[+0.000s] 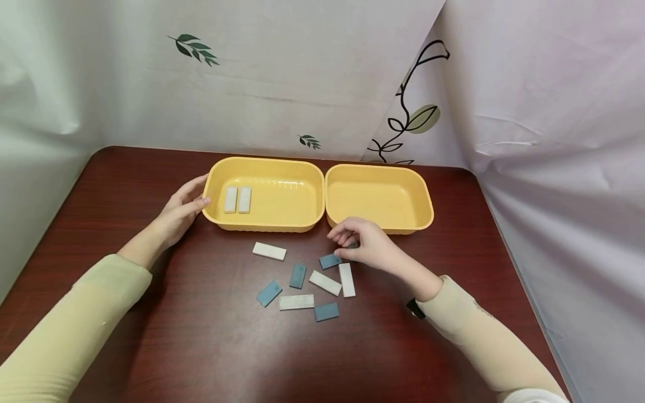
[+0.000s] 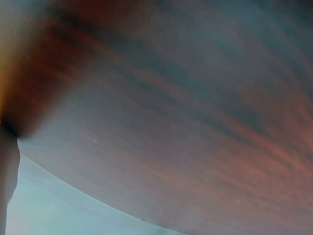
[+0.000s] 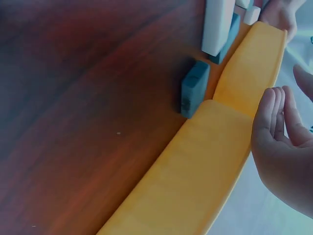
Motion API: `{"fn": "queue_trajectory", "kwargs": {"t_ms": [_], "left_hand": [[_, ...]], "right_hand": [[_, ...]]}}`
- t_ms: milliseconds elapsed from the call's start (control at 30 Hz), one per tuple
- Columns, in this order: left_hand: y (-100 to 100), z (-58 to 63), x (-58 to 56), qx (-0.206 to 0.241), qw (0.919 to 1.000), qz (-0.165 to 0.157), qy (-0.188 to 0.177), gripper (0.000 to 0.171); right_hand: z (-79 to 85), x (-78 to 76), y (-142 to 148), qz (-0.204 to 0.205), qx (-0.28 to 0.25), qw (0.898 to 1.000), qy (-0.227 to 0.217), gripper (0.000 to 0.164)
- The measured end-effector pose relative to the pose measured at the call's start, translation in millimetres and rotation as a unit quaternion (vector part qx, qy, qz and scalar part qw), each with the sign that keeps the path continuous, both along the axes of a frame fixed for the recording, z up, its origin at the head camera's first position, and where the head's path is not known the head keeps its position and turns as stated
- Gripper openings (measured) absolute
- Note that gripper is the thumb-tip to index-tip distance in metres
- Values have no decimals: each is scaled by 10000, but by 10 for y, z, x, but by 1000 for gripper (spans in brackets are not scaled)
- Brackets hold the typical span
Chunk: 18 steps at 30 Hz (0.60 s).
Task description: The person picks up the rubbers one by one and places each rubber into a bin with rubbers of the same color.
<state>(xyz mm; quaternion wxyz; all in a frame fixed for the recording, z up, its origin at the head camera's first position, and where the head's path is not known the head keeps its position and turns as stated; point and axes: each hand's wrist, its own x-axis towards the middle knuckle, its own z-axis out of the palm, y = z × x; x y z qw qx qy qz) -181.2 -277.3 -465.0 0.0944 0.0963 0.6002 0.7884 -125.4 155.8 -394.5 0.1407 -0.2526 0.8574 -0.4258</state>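
Two pale sleeves (image 1: 75, 330) lie nearest me, the left one finely ribbed, both reaching over the bench (image 1: 201, 347) with its glossy, red-brown wood grain. I have my left grip (image 1: 175, 215) on the end of the left tray (image 1: 282, 204), thumb at the rim and fingers behind the outer wall; I judge it is there to steady the tray. The left wrist feed is too blurred to confirm it. My right grip (image 1: 370, 244) is half open, thumb apart from loosely bent fingers, and I see nothing in it. It hovers over the nearest blue tile (image 3: 195, 88), mostly hidden from above but plain on the right wrist feed, beside the wall of the right tray (image 1: 380, 196). Both trays are smooth, shiny yellow, round-cornered, and stand end to end, presumably to bring both within reach. Inside the left one, two chalky white tiles (image 1: 244, 200) lie parallel. In front, four longer-looking white bars (image 1: 269, 251) and four shorter, matt blue tiles (image 1: 298, 276) lie flat, thin and square-edged, at mixed angles.
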Motion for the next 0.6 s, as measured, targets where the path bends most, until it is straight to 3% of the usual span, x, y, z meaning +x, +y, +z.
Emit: {"fn": "queue_trajectory", "kwargs": {"t_ms": [167, 600], "left_hand": [[-2, 2, 0, -21, 10000, -1, -19, 49], [-1, -13, 1, -57, 10000, 25, -28, 50]], "right_hand": [[-57, 70, 50, 82, 131, 9998, 141, 31], [-262, 190, 229, 52, 230, 9997, -31, 33]]}}
